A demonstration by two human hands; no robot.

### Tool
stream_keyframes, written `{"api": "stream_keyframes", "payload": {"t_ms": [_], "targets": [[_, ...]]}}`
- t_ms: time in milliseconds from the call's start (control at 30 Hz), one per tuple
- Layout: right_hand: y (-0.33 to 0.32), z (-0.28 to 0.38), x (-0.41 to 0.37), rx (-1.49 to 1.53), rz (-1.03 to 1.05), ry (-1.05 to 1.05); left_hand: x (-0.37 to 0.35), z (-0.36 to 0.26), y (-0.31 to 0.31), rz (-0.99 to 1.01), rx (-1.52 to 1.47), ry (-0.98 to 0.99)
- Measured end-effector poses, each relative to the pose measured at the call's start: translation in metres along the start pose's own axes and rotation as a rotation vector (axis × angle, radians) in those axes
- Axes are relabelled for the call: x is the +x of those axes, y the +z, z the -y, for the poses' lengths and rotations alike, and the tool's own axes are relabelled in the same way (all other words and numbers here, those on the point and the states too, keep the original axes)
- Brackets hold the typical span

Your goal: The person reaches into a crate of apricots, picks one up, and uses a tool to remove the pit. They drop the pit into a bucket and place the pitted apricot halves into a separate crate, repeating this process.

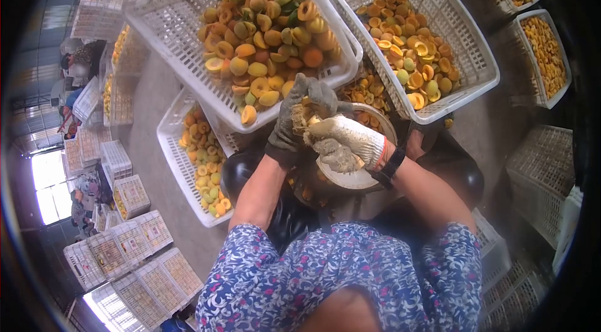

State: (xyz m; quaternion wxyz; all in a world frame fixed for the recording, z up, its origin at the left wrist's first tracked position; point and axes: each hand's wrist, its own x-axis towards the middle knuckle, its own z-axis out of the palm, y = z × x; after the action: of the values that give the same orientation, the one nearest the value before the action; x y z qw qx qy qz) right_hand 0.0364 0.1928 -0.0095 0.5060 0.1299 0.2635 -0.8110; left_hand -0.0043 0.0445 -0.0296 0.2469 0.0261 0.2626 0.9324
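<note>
Shirt, six o'clock: was blue, patterned with white sprigs and pink spots. Left glove: was dark grey. Right glove: was cream, smudged grey, orange-edged. Fruit, eleven o'clock: was orange, yellow and green. Crate, one o'clock: was white.

The left forearm and right forearm are slanting inward, while the gloved left hand and right hand are sitting close together, curled, near the frame's centre.
</note>
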Motion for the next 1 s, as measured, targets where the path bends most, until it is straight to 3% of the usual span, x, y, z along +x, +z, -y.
{"api": "stream_keyframes", "payload": {"t_ms": [33, 100, 133, 167, 233, 267, 300, 333, 367, 400, 467, 500, 567, 600, 733, 767, 800, 833, 900, 933, 1000], "targets": [[-0.003, 0.004, -0.003, 0.06, -0.003, 0.021, 0.001, -0.003, 0.004, 0.008, 0.005, 0.002], [-0.023, 0.011, 0.014, -1.227, 0.186, -0.14, -0.004, -0.013, 0.007, -0.553, 0.159, 0.176], [-0.033, -0.004, 0.015, -1.651, 0.096, -0.459, -0.01, -0.024, -0.017, -0.545, 0.267, 0.226], [-0.028, -0.009, 0.002, -1.838, -0.085, -0.073, -0.011, -0.03, -0.027, -0.544, 0.271, 0.235], [-0.029, -0.017, -0.022, -1.993, -0.337, -0.217, -0.01, -0.04, -0.033, -0.789, 0.241, 0.398], [-0.03, -0.016, -0.019, -1.99, -0.342, -0.225, -0.006, -0.045, -0.01, -0.626, 0.195, 0.308], [-0.033, -0.014, -0.012, -1.978, -0.325, -0.194, 0.005, -0.05, 0.012, -0.622, 0.198, 0.308], [-0.035, -0.012, -0.009, -1.966, -0.304, -0.158, 0.017, -0.056, 0.031, -0.457, 0.34, 0.314], [-0.034, -0.009, -0.009, -1.964, -0.297, -0.156, 0.028, -0.06, 0.038, -0.293, 0.478, 0.319], [-0.031, -0.005, -0.012, -1.943, -0.258, -0.244, 0.04, -0.069, 0.019, -0.299, 0.481, 0.319], [-0.028, 0.005, -0.017, -1.902, -0.262, -0.388, 0.069, -0.092, -0.036, -0.375, 1.772, 0.46], [-0.025, 0.009, -0.022, -1.901, -0.272, -0.395, 0.071, -0.091, -0.045, -0.364, 1.774, 0.464], [-0.017, 0.018, -0.027, -1.824, -0.276, -0.313, 0.072, -0.091, -0.05, -0.528, 2.325, 0.185], [-0.018, 0.02, -0.027, -1.82, -0.282, -0.317, 0.07, -0.091, -0.054, -0.475, 2.313, 0.265], [-0.024, 0.031, -0.021, -1.794, -0.288, -0.423, 0.058, -0.092, -0.031, -0.49, 2.082, 0.238], [-0.025, 0.035, -0.016, -1.807, -0.33, -0.459, 0.049, -0.092, -0.016, -0.436, 1.63, 0.196], [-0.028, 0.039, -0.013, -1.706, -0.316, -0.722, 0.038, -0.092, -0.003, -0.378, 1.179, 0.15], [-0.021, 0.044, -0.016, -1.625, -0.356, -0.763, 0.027, -0.088, 0.011, -0.387, 1.179, 0.145], [-0.024, 0.048, -0.009, -1.738, -0.299, -1.069, 0.013, -0.075, 0.034, -0.25, 0.641, 0.139], [-0.022, 0.05, -0.008, -1.741, -0.297, -1.064, 0.01, -0.07, 0.039, -0.187, 0.594, 0.142], [-0.014, 0.053, -0.007, -1.933, -0.288, -1.356, 0.005, -0.059, 0.037, -0.203, 0.66, 0.145]]}}
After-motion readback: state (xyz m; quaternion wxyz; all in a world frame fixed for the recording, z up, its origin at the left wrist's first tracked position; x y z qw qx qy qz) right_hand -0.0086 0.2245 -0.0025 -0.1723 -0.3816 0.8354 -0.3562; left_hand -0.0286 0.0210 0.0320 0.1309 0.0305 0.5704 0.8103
